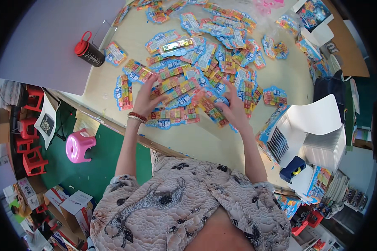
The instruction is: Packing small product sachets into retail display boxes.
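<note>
A loose heap of flat, colourful blister packs (171, 88) with blue scalloped edges covers the middle of the table. My left hand (145, 99) is over the heap's left side, thumb and fingers spread, holding nothing. It wears a red-brown bracelet and a pale band at the wrist. Between the thumb and fingers of my right hand (235, 109) is one blister pack (210, 109), tilted and slightly blurred at the heap's near edge. A shiny pack (178, 46) lies face up on top, farther back.
A dark bottle with a red lid (89, 53) lies at the far left. On the right are an open white display box (280, 140) filled with packs and a dark blue tape dispenser (293, 169). A pink stool (78, 145) stands on the green floor beyond the table's edge (113, 125).
</note>
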Tool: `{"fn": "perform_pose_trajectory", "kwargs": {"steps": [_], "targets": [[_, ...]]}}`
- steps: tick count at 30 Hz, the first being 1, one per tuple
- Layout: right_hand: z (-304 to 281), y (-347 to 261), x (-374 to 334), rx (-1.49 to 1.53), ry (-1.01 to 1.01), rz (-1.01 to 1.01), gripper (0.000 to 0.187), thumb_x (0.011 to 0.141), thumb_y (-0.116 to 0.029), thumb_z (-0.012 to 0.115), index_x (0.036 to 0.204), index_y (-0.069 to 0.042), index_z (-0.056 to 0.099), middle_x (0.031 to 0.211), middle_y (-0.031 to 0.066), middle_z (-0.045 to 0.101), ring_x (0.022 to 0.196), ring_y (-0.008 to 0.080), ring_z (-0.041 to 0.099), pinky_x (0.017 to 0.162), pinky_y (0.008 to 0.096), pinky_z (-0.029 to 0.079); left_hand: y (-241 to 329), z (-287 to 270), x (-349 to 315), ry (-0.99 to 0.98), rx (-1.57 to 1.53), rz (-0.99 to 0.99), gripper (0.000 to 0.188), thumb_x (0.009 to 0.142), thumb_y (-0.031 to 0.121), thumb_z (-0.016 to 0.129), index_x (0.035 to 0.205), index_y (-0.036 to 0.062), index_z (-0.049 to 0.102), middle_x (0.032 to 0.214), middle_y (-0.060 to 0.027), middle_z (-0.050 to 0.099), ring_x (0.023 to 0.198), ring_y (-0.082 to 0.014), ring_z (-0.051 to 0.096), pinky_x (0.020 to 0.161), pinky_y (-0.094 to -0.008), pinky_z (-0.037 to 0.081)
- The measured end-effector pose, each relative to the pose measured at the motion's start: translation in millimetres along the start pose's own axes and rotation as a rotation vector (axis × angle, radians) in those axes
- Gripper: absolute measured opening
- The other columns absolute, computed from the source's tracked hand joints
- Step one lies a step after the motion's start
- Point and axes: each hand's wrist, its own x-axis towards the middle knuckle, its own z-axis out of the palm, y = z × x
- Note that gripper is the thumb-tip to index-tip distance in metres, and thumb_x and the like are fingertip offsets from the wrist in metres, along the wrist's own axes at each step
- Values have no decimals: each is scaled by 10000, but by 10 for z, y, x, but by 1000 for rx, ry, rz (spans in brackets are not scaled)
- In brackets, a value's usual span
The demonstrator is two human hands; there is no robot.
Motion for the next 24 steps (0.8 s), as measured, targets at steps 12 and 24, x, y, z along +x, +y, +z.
{"fn": "perform_pose_trajectory", "kwargs": {"steps": [12, 24], "targets": [[720, 440, -168, 1235, 14, 498, 311, 872, -89, 626, 1156, -28, 516, 1110, 43, 605, 975, 141, 600, 857, 306, 493, 245, 382, 225, -147, 614, -342, 1211, 430, 462, 881, 1368, 3, 267, 1256, -202, 401, 1210, -372, 369, 1010, -484, 304], [843, 116, -64, 1277, 50, 412, 311, 881, -86, 615, 1171, -51, 506, 1113, 38, 603, 982, 131, 594, 842, 291, 493, 268, 199, 137, -74, 195, -270, 793, 562, 369, 857, 1083, -2, 387, 893, -158, 566, 840, -321, 623, 721, -397, 508]]}}
